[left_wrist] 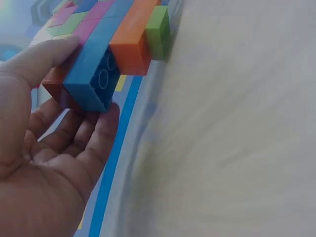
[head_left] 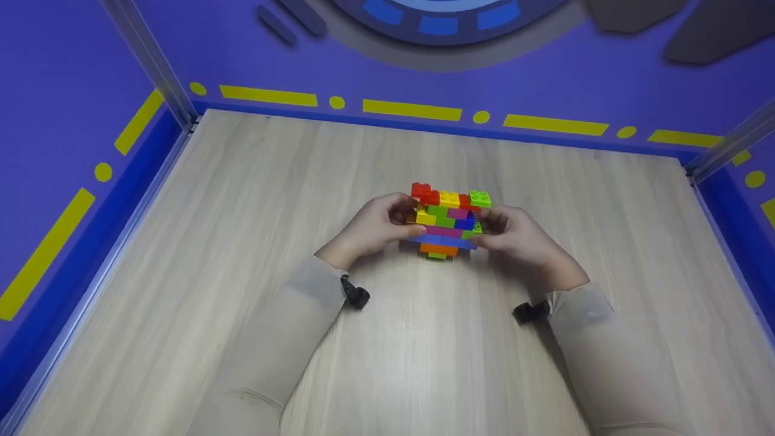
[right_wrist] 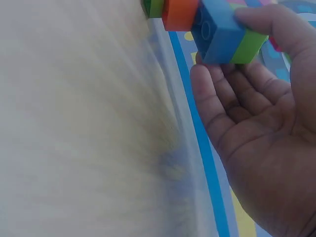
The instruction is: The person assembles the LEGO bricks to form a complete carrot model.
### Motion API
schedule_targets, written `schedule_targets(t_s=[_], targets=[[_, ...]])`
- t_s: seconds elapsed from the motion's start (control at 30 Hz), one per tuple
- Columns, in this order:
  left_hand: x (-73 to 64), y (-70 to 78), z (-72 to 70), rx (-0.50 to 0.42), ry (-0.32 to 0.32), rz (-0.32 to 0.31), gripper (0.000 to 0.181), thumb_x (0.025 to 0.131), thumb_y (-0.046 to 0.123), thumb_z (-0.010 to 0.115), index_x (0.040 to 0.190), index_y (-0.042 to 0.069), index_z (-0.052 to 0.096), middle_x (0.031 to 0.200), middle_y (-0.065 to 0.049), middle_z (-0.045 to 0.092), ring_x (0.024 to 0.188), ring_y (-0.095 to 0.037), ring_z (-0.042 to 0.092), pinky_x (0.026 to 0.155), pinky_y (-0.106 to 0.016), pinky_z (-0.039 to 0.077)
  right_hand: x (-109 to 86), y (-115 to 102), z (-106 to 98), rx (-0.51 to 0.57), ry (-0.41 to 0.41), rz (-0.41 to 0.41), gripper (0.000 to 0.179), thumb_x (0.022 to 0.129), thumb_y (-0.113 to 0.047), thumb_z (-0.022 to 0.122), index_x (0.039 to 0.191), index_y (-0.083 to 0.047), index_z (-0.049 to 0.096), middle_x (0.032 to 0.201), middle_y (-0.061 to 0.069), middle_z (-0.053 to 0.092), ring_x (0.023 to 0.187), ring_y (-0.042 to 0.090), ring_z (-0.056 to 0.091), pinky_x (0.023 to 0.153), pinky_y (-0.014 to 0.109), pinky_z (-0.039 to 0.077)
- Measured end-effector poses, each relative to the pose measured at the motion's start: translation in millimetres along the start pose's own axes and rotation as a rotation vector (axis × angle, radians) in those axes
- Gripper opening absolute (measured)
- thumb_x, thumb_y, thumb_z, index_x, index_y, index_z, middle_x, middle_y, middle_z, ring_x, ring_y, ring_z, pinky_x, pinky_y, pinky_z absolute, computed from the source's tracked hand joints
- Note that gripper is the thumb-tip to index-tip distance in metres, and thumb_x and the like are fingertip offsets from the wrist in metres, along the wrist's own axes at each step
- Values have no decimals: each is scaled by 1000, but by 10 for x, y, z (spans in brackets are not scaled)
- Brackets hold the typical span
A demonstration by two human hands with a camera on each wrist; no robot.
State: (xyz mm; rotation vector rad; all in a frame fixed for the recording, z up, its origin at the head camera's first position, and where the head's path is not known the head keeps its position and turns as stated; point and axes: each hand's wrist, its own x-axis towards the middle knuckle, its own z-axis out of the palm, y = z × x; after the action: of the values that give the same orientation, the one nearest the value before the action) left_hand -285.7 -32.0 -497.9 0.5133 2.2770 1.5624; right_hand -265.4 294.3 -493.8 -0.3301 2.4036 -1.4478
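Observation:
A building-block structure (head_left: 444, 232) of several coloured bricks stands upright between my two hands, near the middle of the table. Its foot is narrow, with a small green brick (left_wrist: 158, 32) and an orange brick (left_wrist: 130, 44) under a long blue brick (left_wrist: 94, 59). Red, yellow and green bricks form the top row. My left hand (head_left: 381, 224) grips the left side, thumb on the front and fingers behind. On the right side my right hand (head_left: 514, 235) holds it likewise, its thumb near the blue brick's end (right_wrist: 222, 34). The fingertips behind the bricks are partly hidden.
The light wooden table (head_left: 242, 200) reaches to purple-blue walls (head_left: 399, 79) with yellow markings at the back and sides. Metal posts (head_left: 154, 60) stand at the back corners. A small black camera (head_left: 356, 295) is strapped at the left wrist, another black camera (head_left: 530, 312) at the right.

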Motion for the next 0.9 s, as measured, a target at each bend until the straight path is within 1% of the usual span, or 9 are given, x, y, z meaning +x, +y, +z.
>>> schedule_targets(t_s=[0.1, 0.23, 0.33, 0.43, 0.53, 0.63, 0.77, 0.9], targets=[[11, -26, -21, -24, 24, -9, 50, 101, 23, 88, 146, 10, 69, 140, -8, 76, 125, -25, 71, 115, -40, 59, 13, 3, 6, -13, 37, 11, 48, 100, -15, 83, 141, 3, 69, 133, 20, 73, 116, 28, 63, 94, 14, 57], [25, -60, -39, -94, 45, 4, 50, 101, 11, 84, 148, 6, 68, 145, -13, 75, 130, -30, 73, 116, -42, 60, 40, 11, 20, -4, 96, 20, 49, 102, -17, 82, 146, 2, 69, 141, 21, 73, 122, 28, 63, 99, 11, 55], [34, -81, -38, -132, 71, -8, 50, 101, 6, 82, 149, 5, 67, 148, -13, 72, 134, -30, 73, 115, -40, 61, 57, 17, 35, 22, 146, 32, 50, 104, -20, 81, 148, 0, 70, 143, 20, 74, 122, 27, 65, 100, 10, 55], [40, -91, -31, -143, 98, -26, 49, 101, 6, 82, 149, 4, 69, 151, -13, 72, 136, -30, 73, 114, -37, 62, 64, 27, 46, 44, 189, 57, 49, 104, -21, 81, 148, -3, 72, 142, 20, 74, 121, 26, 66, 98, 11, 56], [36, -89, -26, -129, 129, -33, 46, 101, 7, 83, 146, 3, 73, 149, -14, 74, 134, -30, 75, 113, -37, 63, 66, 36, 54, 21, 212, 68, 48, 104, -22, 82, 148, -4, 73, 142, 20, 75, 122, 26, 66, 97, 11, 55], [34, -87, -18, -90, 153, -32, 41, 100, 8, 85, 141, 3, 77, 144, -14, 78, 130, -30, 77, 113, -38, 63, 69, 44, 62, -6, 233, 72, 45, 104, -22, 82, 145, -4, 76, 143, 20, 77, 126, 29, 67, 97, 11, 54], [28, -84, -3, -39, 167, -30, 37, 101, 12, 86, 137, 3, 80, 136, -14, 82, 128, -29, 78, 115, -40, 60, 74, 38, 77, -19, 257, 89, 42, 105, -24, 82, 141, -4, 78, 141, 21, 79, 133, 32, 70, 97, 12, 54], [32, -80, 16, -38, 182, -32, 37, 100, 13, 86, 135, 3, 81, 135, -14, 83, 131, -30, 77, 117, -42, 59, 75, 24, 87, -15, 273, 112, 41, 105, -27, 83, 140, -6, 79, 141, 19, 79, 138, 31, 70, 100, 14, 54]])
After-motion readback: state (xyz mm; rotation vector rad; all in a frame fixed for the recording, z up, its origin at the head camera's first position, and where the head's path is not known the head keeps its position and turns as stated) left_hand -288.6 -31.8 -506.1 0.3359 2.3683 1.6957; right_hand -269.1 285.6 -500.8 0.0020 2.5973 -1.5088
